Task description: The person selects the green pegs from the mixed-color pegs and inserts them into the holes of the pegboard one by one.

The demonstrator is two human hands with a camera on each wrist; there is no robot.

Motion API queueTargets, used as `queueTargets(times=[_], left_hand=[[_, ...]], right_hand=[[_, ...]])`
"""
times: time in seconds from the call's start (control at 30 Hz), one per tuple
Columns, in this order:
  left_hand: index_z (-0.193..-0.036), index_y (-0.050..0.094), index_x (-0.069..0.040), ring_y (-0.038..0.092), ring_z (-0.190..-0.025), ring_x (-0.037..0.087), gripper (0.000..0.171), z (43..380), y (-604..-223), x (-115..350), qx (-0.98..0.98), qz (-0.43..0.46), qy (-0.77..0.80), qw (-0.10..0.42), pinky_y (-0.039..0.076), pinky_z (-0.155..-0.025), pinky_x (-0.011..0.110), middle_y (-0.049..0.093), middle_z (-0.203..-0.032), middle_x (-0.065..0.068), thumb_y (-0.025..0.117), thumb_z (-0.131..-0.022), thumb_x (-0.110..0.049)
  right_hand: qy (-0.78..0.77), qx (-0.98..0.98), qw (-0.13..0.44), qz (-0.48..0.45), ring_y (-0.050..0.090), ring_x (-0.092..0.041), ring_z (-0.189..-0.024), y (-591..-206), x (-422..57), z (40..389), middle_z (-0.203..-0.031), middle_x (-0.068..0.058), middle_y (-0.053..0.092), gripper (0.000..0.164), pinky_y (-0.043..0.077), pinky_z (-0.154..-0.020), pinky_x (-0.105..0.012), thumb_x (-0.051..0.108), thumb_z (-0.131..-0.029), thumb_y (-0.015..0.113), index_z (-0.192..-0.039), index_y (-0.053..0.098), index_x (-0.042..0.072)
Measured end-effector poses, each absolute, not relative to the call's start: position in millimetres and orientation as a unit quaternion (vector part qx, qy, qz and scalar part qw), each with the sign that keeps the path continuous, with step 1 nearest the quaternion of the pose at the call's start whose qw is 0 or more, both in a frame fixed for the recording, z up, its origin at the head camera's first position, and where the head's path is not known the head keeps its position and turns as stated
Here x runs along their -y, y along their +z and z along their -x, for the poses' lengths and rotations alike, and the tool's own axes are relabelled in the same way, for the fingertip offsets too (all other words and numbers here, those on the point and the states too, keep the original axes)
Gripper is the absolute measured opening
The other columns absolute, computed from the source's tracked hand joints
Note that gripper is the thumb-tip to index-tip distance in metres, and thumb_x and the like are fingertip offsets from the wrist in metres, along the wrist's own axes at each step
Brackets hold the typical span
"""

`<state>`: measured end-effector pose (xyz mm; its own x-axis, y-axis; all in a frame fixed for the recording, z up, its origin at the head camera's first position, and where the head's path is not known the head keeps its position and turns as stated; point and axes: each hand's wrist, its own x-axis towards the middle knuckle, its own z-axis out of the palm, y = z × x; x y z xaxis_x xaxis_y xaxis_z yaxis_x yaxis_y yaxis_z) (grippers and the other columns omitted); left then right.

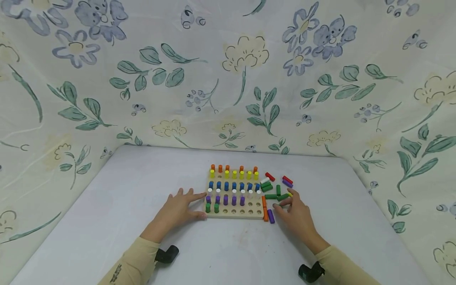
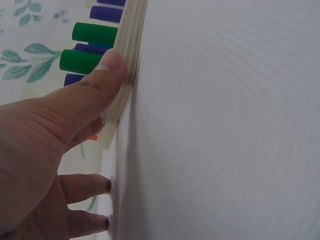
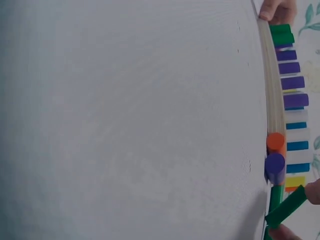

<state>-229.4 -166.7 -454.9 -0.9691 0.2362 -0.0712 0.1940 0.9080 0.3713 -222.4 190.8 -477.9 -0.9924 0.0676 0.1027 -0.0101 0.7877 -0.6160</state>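
The green peg (image 3: pixel 286 206), a plain slim cylinder, tilts in the pinch of my right fingers (image 3: pixel 314 193), near the right side of the pegboard (image 1: pixel 238 215). My left fingers (image 1: pixel 196 196), loosely extended, touch its left edge.

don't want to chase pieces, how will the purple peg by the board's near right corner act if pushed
The purple peg would likely roll, given its circular end. Pushed left, it might meet the orange peg beside it. Its straight sides suggest stiffness.

Free room in front of the pegboard (image 1: pixel 238 208), loose pegs (image 1: pixel 270 196) along its right.
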Motion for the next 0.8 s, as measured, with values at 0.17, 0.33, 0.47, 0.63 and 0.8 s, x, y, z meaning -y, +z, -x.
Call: queueTargets(times=[0.17, 0.33, 0.47, 0.63, 0.8], left_hand=[[-0.136, 0.049, -0.029, 0.019, -0.133, 0.052, 0.077, 229.9, -455.3, 166.9, -0.975, -0.112, 0.184, 0.055, 0.012, -0.103, 0.069, 0.037, -0.142, 0.023, 0.068, -0.068, -0.062], [-0.136, 0.049, -0.029, 0.019, -0.133, 0.051, 0.077, 229.4, -454.5, 166.5, -0.975, -0.111, 0.184, 0.057, 0.012, -0.103, 0.069, 0.037, -0.143, 0.023, 0.068, -0.068, -0.062], [-0.136, 0.049, -0.029, 0.019, -0.133, 0.051, 0.077, 228.8, -454.1, 166.5, -0.975, -0.11, 0.184, 0.057, 0.011, -0.103, 0.069, 0.037, -0.143, 0.023, 0.068, -0.068, -0.062], [-0.136, 0.049, -0.029, 0.019, -0.133, 0.051, 0.078, 229.1, -455.1, 166.7, -0.975, -0.109, 0.183, 0.057, 0.011, -0.103, 0.068, 0.037, -0.143, 0.023, 0.068, -0.068, -0.063], [-0.135, 0.049, -0.029, 0.019, -0.132, 0.052, 0.079, 229.2, -456.3, 166.8, -0.976, -0.109, 0.181, 0.057, 0.011, -0.103, 0.069, 0.037, -0.142, 0.023, 0.067, -0.067, -0.064]], right_hand=[[0.358, 0.931, 0.07, 0.002, 0.044, -0.014, -0.062, -478.4, -195.9, 219.3, -0.092, 0.004, 0.064, 0.068, 0.036, -0.048, -0.024, 0.037, -0.088, 0.062, -0.142, 0.027, 0.013], [0.362, 0.928, 0.082, -0.008, 0.043, -0.014, -0.063, -479.2, -198.8, 218.1, -0.092, 0.003, 0.065, 0.063, 0.034, -0.049, -0.023, 0.032, -0.09, 0.06, -0.141, 0.029, 0.013], [0.365, 0.927, 0.083, -0.011, 0.043, -0.014, -0.063, -479.6, -199.8, 217.9, -0.092, 0.003, 0.064, 0.062, 0.034, -0.049, -0.024, 0.031, -0.09, 0.06, -0.141, 0.03, 0.012], [0.37, 0.926, 0.08, -0.007, 0.044, -0.014, -0.064, -480.2, -200.8, 217.6, -0.093, 0.002, 0.064, 0.061, 0.035, -0.049, -0.024, 0.031, -0.091, 0.06, -0.141, 0.031, 0.012], [0.369, 0.926, 0.079, -0.004, 0.045, -0.014, -0.065, -479.1, -200.9, 217.3, -0.095, 0.002, 0.065, 0.06, 0.036, -0.05, -0.024, 0.03, -0.091, 0.059, -0.14, 0.032, 0.011]])
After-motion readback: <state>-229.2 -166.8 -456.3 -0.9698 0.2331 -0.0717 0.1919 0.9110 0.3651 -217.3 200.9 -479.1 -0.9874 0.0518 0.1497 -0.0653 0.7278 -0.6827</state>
